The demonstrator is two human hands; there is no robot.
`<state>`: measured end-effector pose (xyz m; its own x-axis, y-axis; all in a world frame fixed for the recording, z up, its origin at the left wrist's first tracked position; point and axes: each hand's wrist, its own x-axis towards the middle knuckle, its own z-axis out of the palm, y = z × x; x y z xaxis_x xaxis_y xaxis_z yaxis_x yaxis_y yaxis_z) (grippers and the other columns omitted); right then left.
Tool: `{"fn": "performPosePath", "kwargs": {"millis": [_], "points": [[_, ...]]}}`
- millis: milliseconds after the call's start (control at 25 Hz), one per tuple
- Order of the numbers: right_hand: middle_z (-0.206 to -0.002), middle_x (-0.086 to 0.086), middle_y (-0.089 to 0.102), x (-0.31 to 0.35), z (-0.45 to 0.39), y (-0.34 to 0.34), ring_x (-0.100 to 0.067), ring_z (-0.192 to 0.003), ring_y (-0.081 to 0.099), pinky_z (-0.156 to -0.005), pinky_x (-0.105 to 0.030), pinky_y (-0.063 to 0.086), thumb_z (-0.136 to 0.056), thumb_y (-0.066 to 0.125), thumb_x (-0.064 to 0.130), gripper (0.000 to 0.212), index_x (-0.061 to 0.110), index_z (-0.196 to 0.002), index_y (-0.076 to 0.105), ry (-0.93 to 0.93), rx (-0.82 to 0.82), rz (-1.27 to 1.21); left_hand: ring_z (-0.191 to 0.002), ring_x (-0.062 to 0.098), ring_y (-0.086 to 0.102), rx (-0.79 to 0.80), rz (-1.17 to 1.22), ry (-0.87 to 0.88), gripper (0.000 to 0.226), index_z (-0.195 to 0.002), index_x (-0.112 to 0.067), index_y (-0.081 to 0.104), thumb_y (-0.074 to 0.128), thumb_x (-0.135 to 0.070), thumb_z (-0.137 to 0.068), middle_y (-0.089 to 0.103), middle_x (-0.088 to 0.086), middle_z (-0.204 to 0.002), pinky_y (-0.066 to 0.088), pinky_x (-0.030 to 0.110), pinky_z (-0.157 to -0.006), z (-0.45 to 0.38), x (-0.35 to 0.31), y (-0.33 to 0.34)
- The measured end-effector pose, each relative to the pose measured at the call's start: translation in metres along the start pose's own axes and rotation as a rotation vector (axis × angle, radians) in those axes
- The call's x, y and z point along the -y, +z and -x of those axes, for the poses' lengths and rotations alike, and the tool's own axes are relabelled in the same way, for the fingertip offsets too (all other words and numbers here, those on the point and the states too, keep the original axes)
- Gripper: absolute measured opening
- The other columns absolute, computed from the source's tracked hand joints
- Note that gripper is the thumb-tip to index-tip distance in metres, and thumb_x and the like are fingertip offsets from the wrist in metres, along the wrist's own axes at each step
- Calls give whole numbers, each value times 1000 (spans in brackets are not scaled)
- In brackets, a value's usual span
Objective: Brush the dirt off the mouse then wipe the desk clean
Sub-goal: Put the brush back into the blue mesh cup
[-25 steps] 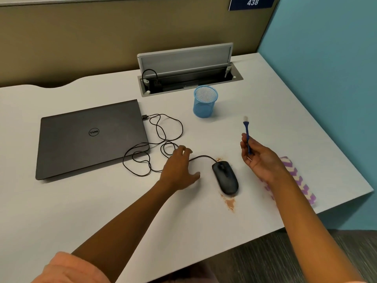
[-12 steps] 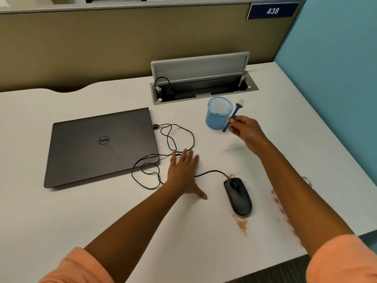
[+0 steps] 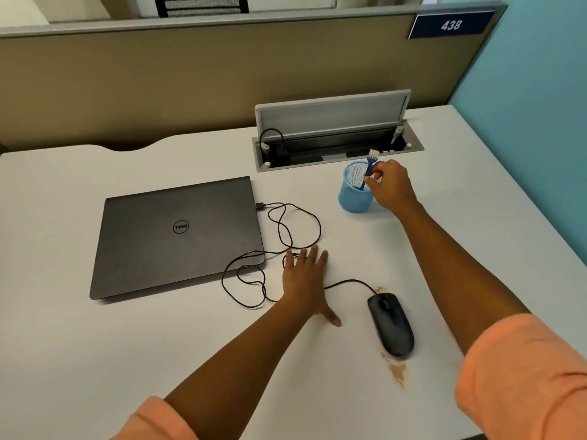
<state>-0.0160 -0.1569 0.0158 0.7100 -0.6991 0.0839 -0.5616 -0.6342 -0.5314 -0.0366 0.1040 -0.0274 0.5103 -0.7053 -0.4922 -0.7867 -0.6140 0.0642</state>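
A black wired mouse [image 3: 391, 323] lies on the white desk [image 3: 158, 360], with brown dirt [image 3: 397, 371] scattered just below it and a smaller speck above it. My left hand [image 3: 305, 281] rests flat on the desk, fingers spread, left of the mouse and over its cable. My right hand [image 3: 389, 185] pinches a small blue brush [image 3: 369, 168] with white bristles, handle end lowered into the blue mesh cup [image 3: 355, 192]. The bristles point up.
A closed grey laptop [image 3: 178, 236] lies at the left, with the looping mouse cable [image 3: 286, 236] plugged into it. An open cable hatch [image 3: 336, 144] sits at the desk's back. A tan partition stands behind and a blue wall at the right.
My right hand has carried the brush from beside the mouse up to the mesh cup and lowered its handle inside. My left hand has flattened on the desk.
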Motion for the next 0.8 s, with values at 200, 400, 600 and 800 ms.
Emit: {"fn": "performPosePath", "kwargs": {"millis": [200, 400, 600, 800], "points": [[-117, -18, 61, 5, -1, -3, -32, -104, 61, -89, -32, 49, -89, 66, 20, 32, 3, -117, 66, -1, 20, 31, -156, 29, -5, 12, -69, -9, 154, -161, -19, -8, 76, -84, -49, -6, 9, -169, -23, 56, -114, -1, -2, -4], [-119, -16, 61, 3, 20, -19, -27, -103, 62, -88, -29, 49, -94, 60, 17, 24, 7, -114, 69, 24, -105, -62, -156, 27, -5, 18, -44, -6, 155, -161, -20, -7, 77, -84, -48, -5, 8, -169, -19, 55, -119, 0, -1, -7], [-113, -13, 64, -13, 69, -36, -21, -93, 63, -83, -23, 49, -94, 59, 13, 21, 9, -111, 69, 17, -188, -132, -156, 27, -3, 3, -42, 3, 155, -161, -20, -5, 76, -85, -46, -3, 8, -169, -18, 56, -119, 4, -2, -9], [-105, -7, 63, -30, 130, -32, -11, -84, 57, -77, -20, 48, -93, 60, 13, 17, 13, -105, 71, -16, -142, -160, -156, 28, -1, -9, -9, 15, 156, -162, -18, -2, 78, -84, -45, -1, 9, -169, -14, 51, -121, 5, -3, -11]]}}
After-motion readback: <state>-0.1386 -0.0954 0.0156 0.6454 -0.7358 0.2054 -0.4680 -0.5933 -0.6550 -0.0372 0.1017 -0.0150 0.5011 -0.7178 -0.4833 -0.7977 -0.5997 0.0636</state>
